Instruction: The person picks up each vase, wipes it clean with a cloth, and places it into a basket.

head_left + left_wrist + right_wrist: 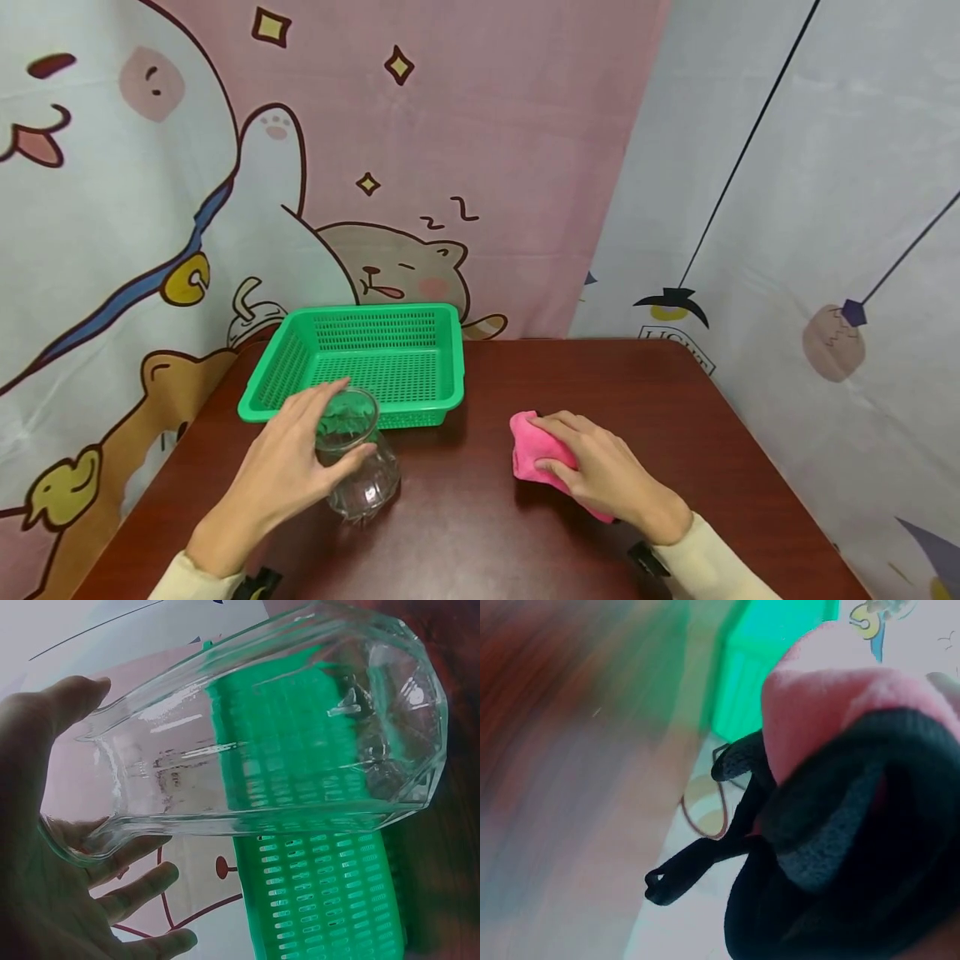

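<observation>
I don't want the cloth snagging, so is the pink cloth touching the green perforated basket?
Apart. The head view shows bare brown tabletop between the pink cloth and the green perforated basket.

The right wrist view blurs the tabletop (577,787), cropping the pink cloth (810,712).

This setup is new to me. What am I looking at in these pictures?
There is no machine: this is a person working bare-handed. The wide picture comes from a camera on the head; the two close-ups come from cameras on the left and right wrists. A green basket sits on the dark table. The left hand is around the mouth of a clear glass vase, though whether it grips is unclear. The right hand holds a pink-and-black fabric item.
</observation>
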Demonstrator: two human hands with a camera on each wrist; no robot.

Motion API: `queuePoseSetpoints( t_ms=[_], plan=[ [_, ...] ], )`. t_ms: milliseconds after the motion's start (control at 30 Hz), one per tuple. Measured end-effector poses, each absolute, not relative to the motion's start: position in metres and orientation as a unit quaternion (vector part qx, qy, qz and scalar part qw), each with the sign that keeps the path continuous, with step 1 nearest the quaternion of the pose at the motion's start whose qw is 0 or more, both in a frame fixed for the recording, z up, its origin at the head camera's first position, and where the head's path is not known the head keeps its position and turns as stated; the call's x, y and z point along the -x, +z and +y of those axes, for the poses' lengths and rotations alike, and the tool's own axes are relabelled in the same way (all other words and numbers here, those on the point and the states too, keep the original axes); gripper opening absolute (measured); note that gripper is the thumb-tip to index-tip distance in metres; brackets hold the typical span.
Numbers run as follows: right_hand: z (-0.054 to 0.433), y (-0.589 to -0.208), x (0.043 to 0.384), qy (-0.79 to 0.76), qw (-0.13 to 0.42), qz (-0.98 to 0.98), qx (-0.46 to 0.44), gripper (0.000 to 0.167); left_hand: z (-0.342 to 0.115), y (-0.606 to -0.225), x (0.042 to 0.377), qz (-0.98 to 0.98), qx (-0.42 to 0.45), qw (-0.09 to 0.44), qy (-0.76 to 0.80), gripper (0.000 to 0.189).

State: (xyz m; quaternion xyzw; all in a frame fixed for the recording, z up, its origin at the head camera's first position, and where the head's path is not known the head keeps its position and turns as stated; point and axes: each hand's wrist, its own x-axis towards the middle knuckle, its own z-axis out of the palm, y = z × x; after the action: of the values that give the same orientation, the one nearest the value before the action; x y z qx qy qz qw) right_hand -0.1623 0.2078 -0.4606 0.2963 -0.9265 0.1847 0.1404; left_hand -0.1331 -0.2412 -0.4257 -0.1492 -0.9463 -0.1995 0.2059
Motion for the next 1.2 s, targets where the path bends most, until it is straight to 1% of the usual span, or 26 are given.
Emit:
queuePoseSetpoints(
  t_ms=[233, 600, 967, 1200],
  plan=[
    [0.185, -0.452, 0.161, 0.216, 0.131, -0.913, -0.321, 0.062, -0.242, -0.426, 0.133, -0.941, 0.160, 0.221, -0.200, 0.097],
    [0.149, -0.443, 0.165, 0.288, 0.099, -0.880, -0.365, 0.063, -0.243, -0.424, 0.135, -0.943, 0.160, 0.208, -0.203, 0.099],
    [0.122, -0.444, 0.168, 0.325, 0.091, -0.855, -0.393, 0.061, -0.243, -0.425, 0.136, -0.944, 0.160, 0.207, -0.199, 0.101],
    [0.108, -0.446, 0.171, 0.347, 0.085, -0.844, -0.401, 0.063, -0.245, -0.427, 0.137, -0.944, 0.165, 0.204, -0.199, 0.101]
  ],
)
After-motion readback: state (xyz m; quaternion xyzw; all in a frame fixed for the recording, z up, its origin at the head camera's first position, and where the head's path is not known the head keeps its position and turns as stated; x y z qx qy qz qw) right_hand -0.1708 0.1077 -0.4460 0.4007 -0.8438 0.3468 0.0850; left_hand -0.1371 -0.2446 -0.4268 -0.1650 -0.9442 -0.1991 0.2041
